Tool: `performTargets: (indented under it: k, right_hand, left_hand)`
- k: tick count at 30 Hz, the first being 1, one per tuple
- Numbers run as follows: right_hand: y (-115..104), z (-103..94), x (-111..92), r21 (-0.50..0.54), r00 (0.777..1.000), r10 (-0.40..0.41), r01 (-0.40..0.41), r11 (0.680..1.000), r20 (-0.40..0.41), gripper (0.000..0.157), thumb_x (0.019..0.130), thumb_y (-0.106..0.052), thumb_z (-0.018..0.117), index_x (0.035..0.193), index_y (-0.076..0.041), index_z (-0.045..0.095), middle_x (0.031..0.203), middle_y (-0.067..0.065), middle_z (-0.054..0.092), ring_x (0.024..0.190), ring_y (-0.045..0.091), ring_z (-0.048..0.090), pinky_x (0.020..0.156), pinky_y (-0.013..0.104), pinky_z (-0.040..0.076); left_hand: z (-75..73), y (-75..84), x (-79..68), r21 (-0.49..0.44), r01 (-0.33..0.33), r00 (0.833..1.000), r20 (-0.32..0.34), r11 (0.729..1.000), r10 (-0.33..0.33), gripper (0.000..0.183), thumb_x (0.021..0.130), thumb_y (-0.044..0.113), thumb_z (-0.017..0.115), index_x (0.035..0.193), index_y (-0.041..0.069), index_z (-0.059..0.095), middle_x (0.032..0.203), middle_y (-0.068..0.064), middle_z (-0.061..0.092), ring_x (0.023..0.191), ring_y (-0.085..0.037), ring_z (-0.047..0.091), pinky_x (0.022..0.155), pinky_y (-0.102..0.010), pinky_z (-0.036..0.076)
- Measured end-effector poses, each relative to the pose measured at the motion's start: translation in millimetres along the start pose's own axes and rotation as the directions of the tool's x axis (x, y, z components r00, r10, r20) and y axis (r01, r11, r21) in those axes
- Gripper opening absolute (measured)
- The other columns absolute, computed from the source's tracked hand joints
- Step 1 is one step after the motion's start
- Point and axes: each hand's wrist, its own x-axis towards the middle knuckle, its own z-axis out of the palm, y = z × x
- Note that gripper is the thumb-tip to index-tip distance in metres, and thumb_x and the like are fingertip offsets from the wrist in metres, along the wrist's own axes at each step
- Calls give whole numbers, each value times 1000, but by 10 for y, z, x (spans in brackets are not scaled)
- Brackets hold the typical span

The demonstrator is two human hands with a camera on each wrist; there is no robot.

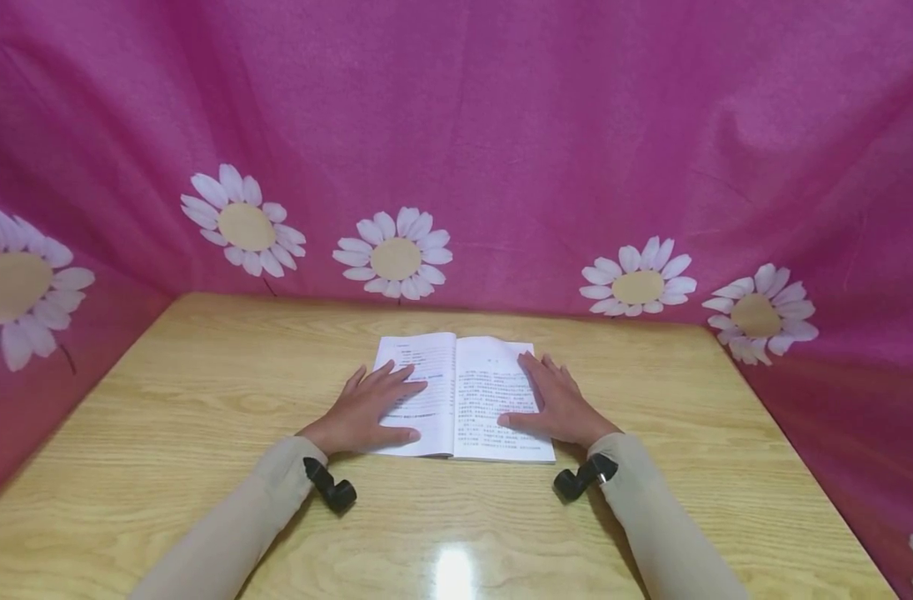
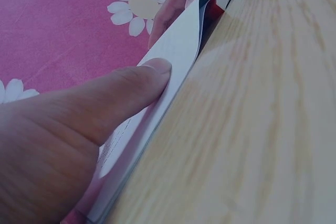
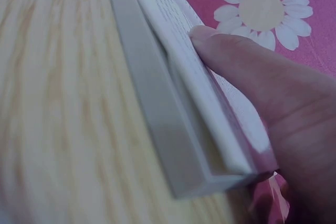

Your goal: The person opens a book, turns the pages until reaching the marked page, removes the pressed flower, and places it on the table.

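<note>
An open book [image 1: 490,396] with printed pages lies on the wooden table in the head view. My left hand [image 1: 368,410] rests on its left page, fingers spread and thumb near the bottom edge. On the opposite side, my right hand [image 1: 566,407] lies over the right page's outer edge, its thumb reaching in across the text. The left wrist view has the left thumb [image 2: 128,93] pressing the page near the lower edge, the paper rising toward the fold. From the right wrist, the right thumb [image 3: 228,53] touches the printed page above a thick block of pages [image 3: 152,103].
The wooden table [image 1: 164,417] extends around the book on all sides. A magenta cloth [image 1: 501,150] with large white daisies hangs behind it and along both sides. Small black devices [image 1: 340,496] are strapped over the sleeves at both wrists.
</note>
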Motion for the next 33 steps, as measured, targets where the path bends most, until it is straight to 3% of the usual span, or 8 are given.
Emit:
performTargets:
  k: [4,8,12,16,19,23,29,33]
  right_hand:
    - [-8,-9,4,3,1000,7,-7,1000,-3,116,68,-78,64,155,-18,18,161,6,16,148,29,1,118,48,-1]
    - [-9,-30,-3,57,1000,4,-3,998,-21,100,80,-73,56,155,-18,19,160,9,18,148,29,3,118,50,-1]
    - [-13,-57,-2,170,999,2,5,985,-41,75,96,-62,37,154,-15,24,159,9,21,148,27,5,118,49,-3]
    - [13,-66,11,322,999,7,6,947,-38,59,104,-46,22,152,-13,30,159,6,23,148,25,5,118,46,-6]
    - [45,-71,6,417,1000,18,-6,909,-24,52,105,-35,22,152,-15,32,160,4,22,148,24,6,118,45,-6]
    - [59,-86,-6,457,999,40,-31,889,-9,48,105,-29,27,151,-18,34,159,2,24,147,24,10,118,45,-5]
    - [70,-88,-16,456,998,65,-55,888,-6,52,98,-12,33,150,-19,37,154,0,35,148,24,9,118,46,-6]
    - [80,-85,-11,411,999,32,-16,911,-33,52,98,-7,35,149,-16,38,150,2,40,147,25,14,118,44,-4]
  left_hand:
    - [-15,4,0,0,2,1000,1,1000,-2,79,82,64,62,149,29,39,160,0,21,148,-29,10,115,-57,-1]
    - [-31,14,0,-3,-1,1000,-2,1000,1,78,82,63,62,148,29,39,160,0,21,147,-30,10,115,-57,-1]
    - [-39,17,1,-5,1,1000,2,1000,-1,78,83,63,62,148,29,39,160,0,20,148,-29,9,115,-57,-1]
    - [-36,14,1,2,3,1000,3,1000,-3,78,83,64,61,148,29,39,160,0,20,148,-29,9,115,-57,-1]
    - [-33,16,-4,2,-1,1000,1,1000,1,78,83,63,61,148,28,39,160,-1,21,147,-30,10,115,-58,-1]
    - [-27,18,-11,-1,-8,1000,-2,1000,8,78,83,63,61,148,27,39,160,-2,21,147,-31,10,115,-59,0]
    - [-16,6,-12,-1,-15,1000,-3,1000,15,78,83,64,60,148,27,39,160,-2,22,147,-31,10,115,-59,0]
    - [-9,2,-6,2,-13,1000,-4,1000,13,78,83,64,60,148,27,39,160,-1,21,147,-30,10,115,-58,0]
